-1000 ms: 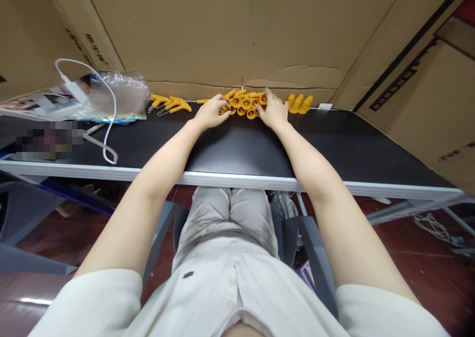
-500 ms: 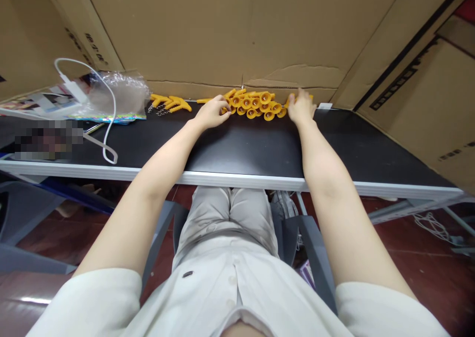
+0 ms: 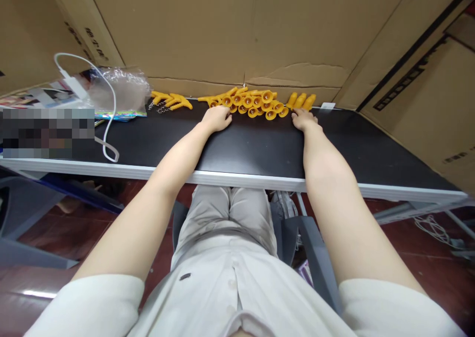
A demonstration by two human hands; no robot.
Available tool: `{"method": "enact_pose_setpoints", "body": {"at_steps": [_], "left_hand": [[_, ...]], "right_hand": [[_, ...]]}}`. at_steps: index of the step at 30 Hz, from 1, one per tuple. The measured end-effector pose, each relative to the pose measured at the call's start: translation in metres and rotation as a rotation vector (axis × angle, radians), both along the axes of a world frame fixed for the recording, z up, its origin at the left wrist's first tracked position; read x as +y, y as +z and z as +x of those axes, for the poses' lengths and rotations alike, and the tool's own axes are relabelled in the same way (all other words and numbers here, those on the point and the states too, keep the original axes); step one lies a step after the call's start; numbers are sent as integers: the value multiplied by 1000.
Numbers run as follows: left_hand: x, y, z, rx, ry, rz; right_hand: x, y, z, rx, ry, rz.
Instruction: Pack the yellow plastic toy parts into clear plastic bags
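My left hand [image 3: 217,118] rests on the black tabletop, fingers loosely bent with nothing visible in them. It is just in front of a stacked pile of yellow bell-shaped pieces [image 3: 257,101] whose round open ends face me. My right hand [image 3: 305,119] lies at the pile's right end, fingers spread on the table and apparently empty. Its fingertips are close to a row of several yellow rounded pieces [image 3: 303,101]; contact cannot be made out. Further left lie yellow-handled corkscrews [image 3: 179,101] with metal spirals.
The black table [image 3: 256,149] has a silver front edge. Cardboard walls [image 3: 222,35] stand behind and at both sides. On the left are a clear plastic bag [image 3: 124,92], a white cable [image 3: 113,104] and printed papers. A small white tag [image 3: 328,106] lies at the back right.
Both hands have drawn back toward me from the yellow pieces and lowered to the table. The row at the right, partly covered by my right hand before, now shows.
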State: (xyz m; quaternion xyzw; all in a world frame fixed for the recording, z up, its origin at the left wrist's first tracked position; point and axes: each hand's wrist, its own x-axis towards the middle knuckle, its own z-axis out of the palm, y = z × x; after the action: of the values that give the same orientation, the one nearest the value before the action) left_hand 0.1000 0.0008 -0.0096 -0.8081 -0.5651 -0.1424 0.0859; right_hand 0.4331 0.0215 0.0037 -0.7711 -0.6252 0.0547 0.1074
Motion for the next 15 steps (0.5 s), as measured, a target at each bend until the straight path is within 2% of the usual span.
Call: {"method": "enact_pose_setpoints", "body": {"at_steps": [6,11,15], "left_hand": [[-2,10,-24,51,101,31],[5,12,-45,-128,206,63],[21,11,-54,-312,157,114]], "right_hand": [[3,2,2,-33,3,-61],[10,1,7,-20,16,-54],[16,-2,9,23,16,0]]}}
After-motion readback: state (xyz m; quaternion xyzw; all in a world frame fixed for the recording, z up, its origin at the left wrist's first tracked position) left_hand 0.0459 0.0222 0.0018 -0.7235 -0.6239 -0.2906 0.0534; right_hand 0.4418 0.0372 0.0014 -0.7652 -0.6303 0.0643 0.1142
